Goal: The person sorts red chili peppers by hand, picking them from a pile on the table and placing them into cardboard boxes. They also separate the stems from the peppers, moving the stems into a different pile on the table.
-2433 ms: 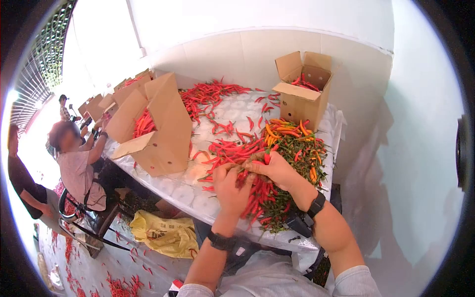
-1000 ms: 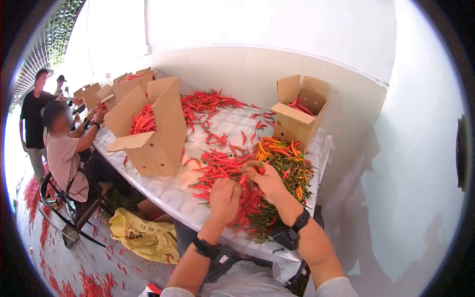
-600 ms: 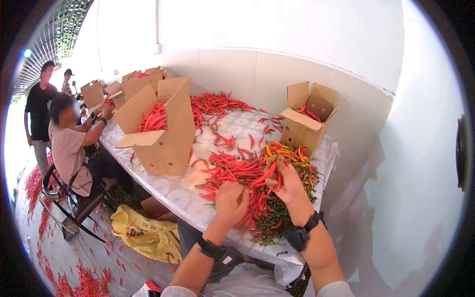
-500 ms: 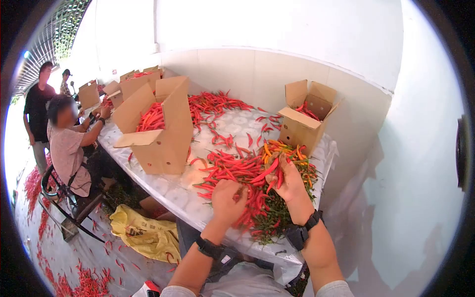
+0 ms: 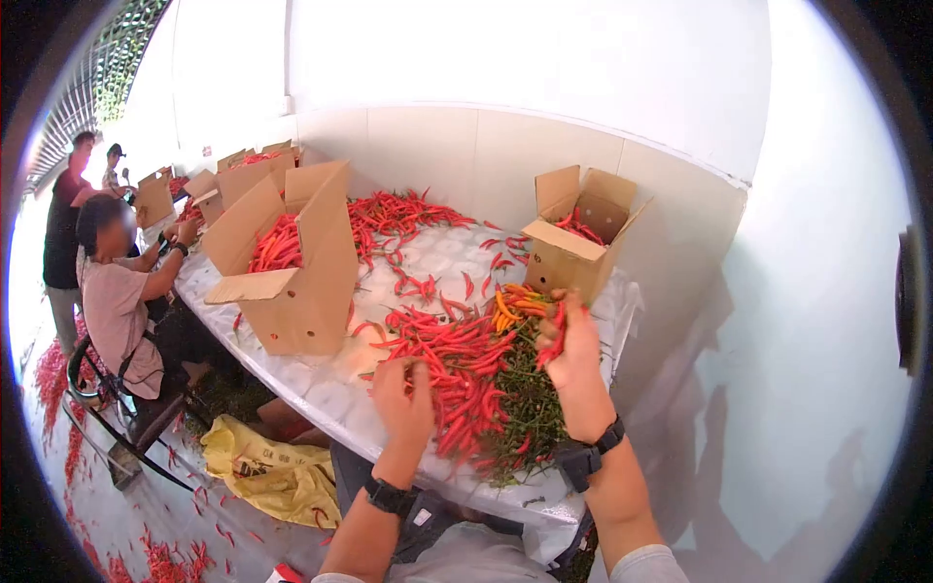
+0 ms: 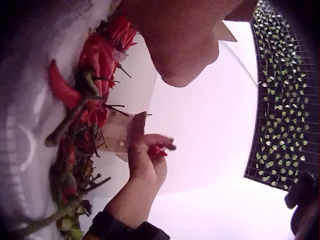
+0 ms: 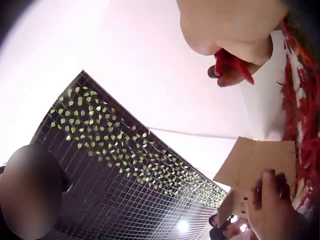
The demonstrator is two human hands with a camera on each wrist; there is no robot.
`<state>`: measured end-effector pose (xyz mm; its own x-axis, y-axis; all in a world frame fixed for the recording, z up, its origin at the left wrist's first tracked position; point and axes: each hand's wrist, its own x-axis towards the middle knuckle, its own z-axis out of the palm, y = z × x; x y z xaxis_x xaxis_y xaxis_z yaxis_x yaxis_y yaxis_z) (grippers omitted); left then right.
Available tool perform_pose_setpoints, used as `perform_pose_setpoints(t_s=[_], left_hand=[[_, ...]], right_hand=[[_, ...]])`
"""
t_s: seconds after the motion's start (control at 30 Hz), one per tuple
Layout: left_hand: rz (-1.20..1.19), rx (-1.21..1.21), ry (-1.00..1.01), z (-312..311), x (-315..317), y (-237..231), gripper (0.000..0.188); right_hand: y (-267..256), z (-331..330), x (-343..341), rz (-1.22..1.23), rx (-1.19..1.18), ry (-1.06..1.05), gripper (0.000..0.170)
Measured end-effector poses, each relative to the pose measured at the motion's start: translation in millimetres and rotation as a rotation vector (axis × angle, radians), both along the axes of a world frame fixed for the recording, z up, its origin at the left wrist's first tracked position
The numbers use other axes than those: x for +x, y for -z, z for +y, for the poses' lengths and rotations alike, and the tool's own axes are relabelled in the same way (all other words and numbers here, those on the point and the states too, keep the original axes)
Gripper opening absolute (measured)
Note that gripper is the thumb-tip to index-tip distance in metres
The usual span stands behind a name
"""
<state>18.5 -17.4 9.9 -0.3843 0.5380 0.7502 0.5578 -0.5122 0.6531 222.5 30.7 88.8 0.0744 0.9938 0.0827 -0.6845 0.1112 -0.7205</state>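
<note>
My right hand (image 5: 573, 345) is raised over the right side of the pile, its fingers curled round a few red chili peppers (image 5: 555, 340). In the right wrist view the red chilies (image 7: 232, 65) stick out between its thumb and fingers. My left hand (image 5: 403, 403) hovers at the near left edge of the red chili heap (image 5: 452, 355), fingers loosely bent, with no chili showing in it. Beside that heap lies a mass of green-stemmed chilies (image 5: 530, 413). Orange chilies (image 5: 515, 304) form a small group behind it.
An open cardboard box (image 5: 573, 257) with red chilies stands at the back right. Another chili-filled box (image 5: 311, 306) is on the left. More chilies (image 5: 398, 216) lie along the wall. A seated person (image 5: 121, 301) works farther left; a yellow sack (image 5: 267, 471) lies below the table.
Both hands were together over the pile and have moved apart. The right hand has lifted away to the right with red chilies; the left has shifted left. The head view has swung a little.
</note>
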Motion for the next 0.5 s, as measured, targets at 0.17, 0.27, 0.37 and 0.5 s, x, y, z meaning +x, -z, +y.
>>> perform_pose_setpoints(t_s=[0.17,0.27,0.37,0.5], left_hand=[[-0.194,-0.102,-0.002,7,-15,11,0.01],[-0.261,-0.062,-0.037,5,-10,7,0.01],[-0.219,0.005,-0.115,4,-11,8,0.013],[-0.155,-0.023,-0.107,1,-20,8,0.014]], right_hand=[[-46,-13,30,-0.224,0.174,0.456,0.013],[-80,-13,43,-0.378,0.391,0.674,0.013],[-113,1,59,-0.686,0.619,0.946,0.017],[-145,57,62,-1.004,0.792,1.325,0.021]])
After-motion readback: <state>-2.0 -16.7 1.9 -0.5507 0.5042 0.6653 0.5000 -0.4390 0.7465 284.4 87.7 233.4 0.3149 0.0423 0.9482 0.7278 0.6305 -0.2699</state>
